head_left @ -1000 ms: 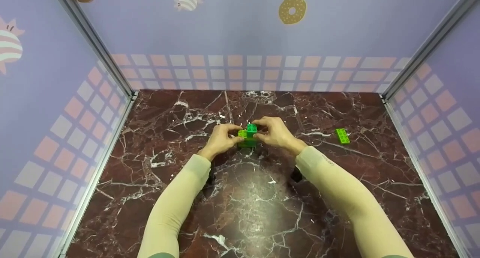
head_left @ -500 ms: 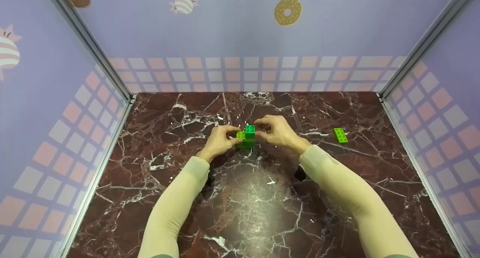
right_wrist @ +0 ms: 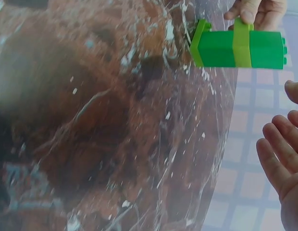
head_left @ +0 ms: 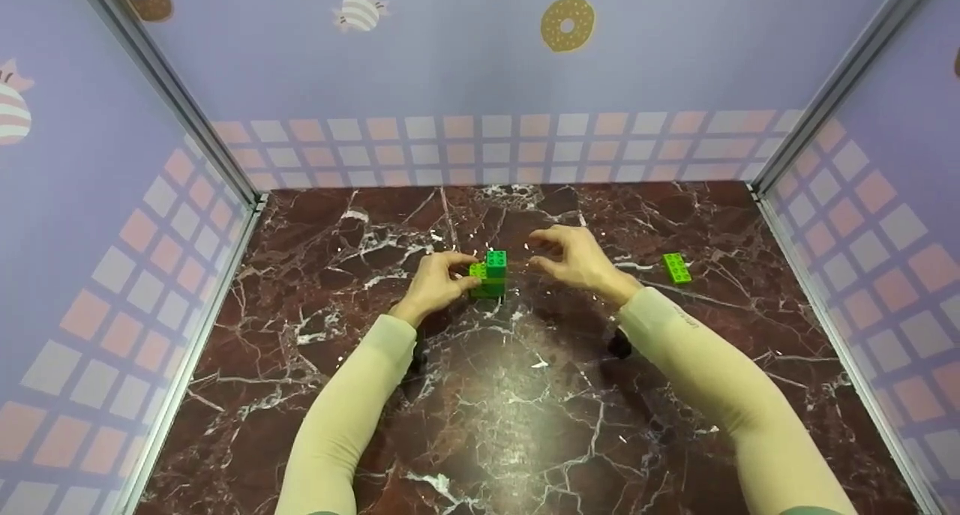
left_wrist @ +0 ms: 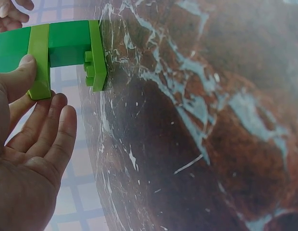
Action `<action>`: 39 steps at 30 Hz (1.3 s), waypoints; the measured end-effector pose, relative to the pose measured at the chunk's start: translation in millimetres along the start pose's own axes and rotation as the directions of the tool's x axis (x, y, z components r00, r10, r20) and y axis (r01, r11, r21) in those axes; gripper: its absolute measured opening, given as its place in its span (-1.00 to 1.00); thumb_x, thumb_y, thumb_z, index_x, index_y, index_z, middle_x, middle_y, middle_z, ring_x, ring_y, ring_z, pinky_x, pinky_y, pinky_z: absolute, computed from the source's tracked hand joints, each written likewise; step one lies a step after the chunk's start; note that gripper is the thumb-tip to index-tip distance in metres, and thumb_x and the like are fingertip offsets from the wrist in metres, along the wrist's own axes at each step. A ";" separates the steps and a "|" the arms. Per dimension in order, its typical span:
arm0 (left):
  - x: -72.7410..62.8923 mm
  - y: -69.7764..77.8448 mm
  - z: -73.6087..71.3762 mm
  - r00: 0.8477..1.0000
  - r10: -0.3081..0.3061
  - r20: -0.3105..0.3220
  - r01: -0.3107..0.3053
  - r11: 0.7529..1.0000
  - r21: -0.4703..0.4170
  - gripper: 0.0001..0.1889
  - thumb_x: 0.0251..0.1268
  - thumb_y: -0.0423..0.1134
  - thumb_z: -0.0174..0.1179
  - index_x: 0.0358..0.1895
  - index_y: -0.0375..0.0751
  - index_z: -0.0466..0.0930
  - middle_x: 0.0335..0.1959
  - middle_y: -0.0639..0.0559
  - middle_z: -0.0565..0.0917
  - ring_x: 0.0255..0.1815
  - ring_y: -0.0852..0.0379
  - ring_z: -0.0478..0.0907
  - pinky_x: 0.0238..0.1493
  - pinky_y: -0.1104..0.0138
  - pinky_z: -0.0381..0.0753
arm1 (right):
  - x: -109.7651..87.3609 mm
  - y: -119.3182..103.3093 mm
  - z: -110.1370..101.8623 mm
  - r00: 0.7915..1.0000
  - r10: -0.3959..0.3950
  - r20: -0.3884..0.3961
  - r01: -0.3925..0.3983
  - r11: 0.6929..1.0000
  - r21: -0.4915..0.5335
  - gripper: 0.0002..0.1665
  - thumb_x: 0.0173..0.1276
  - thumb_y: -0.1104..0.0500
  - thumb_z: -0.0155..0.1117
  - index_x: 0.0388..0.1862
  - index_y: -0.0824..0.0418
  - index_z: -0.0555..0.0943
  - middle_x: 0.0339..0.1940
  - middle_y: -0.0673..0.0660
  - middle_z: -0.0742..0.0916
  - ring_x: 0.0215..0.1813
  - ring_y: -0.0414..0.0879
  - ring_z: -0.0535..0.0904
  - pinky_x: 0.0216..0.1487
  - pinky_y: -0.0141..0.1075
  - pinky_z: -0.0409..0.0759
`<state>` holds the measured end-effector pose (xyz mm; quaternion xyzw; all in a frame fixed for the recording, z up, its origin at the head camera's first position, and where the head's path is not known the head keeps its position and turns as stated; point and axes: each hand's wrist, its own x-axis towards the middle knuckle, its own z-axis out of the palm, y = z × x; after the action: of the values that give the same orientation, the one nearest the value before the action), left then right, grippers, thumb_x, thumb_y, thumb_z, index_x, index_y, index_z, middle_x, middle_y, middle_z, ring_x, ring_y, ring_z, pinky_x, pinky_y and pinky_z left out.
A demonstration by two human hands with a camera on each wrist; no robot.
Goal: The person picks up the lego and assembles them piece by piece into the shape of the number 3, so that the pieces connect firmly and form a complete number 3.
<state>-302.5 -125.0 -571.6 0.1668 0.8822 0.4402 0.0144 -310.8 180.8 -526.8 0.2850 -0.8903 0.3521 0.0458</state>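
A stack of toy building bricks [head_left: 496, 264] stands on the marbled table in the middle of the head view. In the left wrist view two darker green bricks [left_wrist: 69, 43] alternate with two thin lime bricks; the lower lime brick [left_wrist: 98, 55] lies on the table. My left hand [head_left: 437, 284] pinches the upper lime brick [left_wrist: 39, 60] between thumb and fingers, where it juts out to the left. To the right of the stack, my right hand [head_left: 579, 258] is apart from it, fingers spread and holding nothing; the right wrist view shows the gap.
A loose lime brick [head_left: 676, 268] with studs up lies on the table to the right. Patterned lilac panels [head_left: 465, 65] close off the back and both sides. Small white specks are scattered on the marbled surface [head_left: 525, 440].
My right hand has let go of the top green brick and drawn away to the right. The left hand keeps its pinch on the stack. The view has shifted slightly.
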 end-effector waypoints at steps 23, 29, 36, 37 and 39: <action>-1.5 1.4 -0.3 1.000 -0.005 0.002 0.005 1.000 0.000 -0.57 0.39 -0.28 0.56 0.27 -0.30 0.83 0.12 -0.24 0.90 -0.04 -0.17 0.90 0.10 0.05 0.89 | -29.5 29.7 -28.1 0.990 0.128 -0.064 -0.138 0.972 -0.192 -0.38 0.40 0.00 0.58 0.36 0.27 0.77 0.35 0.34 0.83 0.39 0.39 0.71 0.50 0.31 0.60; -0.7 1.0 0.5 1.000 -0.008 0.003 0.008 1.000 0.007 -0.57 0.39 -0.27 0.56 0.27 -0.30 0.83 0.13 -0.24 0.90 -0.04 -0.16 0.89 0.10 0.06 0.89 | -38.3 39.3 -31.1 0.976 0.210 -0.053 -0.216 0.954 -0.210 -0.25 0.41 -0.06 0.57 0.49 0.24 0.69 0.49 0.31 0.76 0.45 0.35 0.66 0.54 0.30 0.57; 0.2 0.4 0.7 1.000 -0.011 0.000 0.011 1.000 0.014 -0.58 0.39 -0.27 0.57 0.26 -0.27 0.84 0.17 -0.22 0.89 -0.02 -0.15 0.88 0.11 0.04 0.88 | -47.2 49.4 -36.9 0.971 0.233 -0.047 -0.238 0.941 -0.242 -0.20 0.41 -0.10 0.57 0.51 0.25 0.68 0.56 0.32 0.70 0.51 0.39 0.60 0.59 0.35 0.49; 0.1 0.6 0.6 1.000 -0.009 0.001 0.009 1.000 0.014 -0.58 0.38 -0.27 0.57 0.26 -0.28 0.84 0.18 -0.23 0.89 -0.01 -0.16 0.88 0.12 0.03 0.87 | -48.2 51.1 -37.7 0.971 0.234 -0.048 -0.239 0.939 -0.248 -0.20 0.41 -0.10 0.57 0.51 0.25 0.68 0.56 0.33 0.70 0.52 0.40 0.59 0.61 0.35 0.48; 0.0 1.1 0.5 1.000 -0.005 0.005 0.005 1.000 0.008 -0.58 0.39 -0.28 0.56 0.27 -0.29 0.83 0.18 -0.24 0.88 0.02 -0.18 0.88 0.14 0.01 0.87 | -50.9 54.0 -39.5 0.969 0.243 -0.054 -0.248 0.932 -0.262 -0.20 0.41 -0.10 0.57 0.51 0.26 0.67 0.58 0.35 0.68 0.55 0.41 0.57 0.62 0.37 0.46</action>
<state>-302.2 -124.0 -571.1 0.1658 0.8843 0.4362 0.0173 -302.3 262.6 -544.0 0.1591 -0.9577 0.2347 0.0484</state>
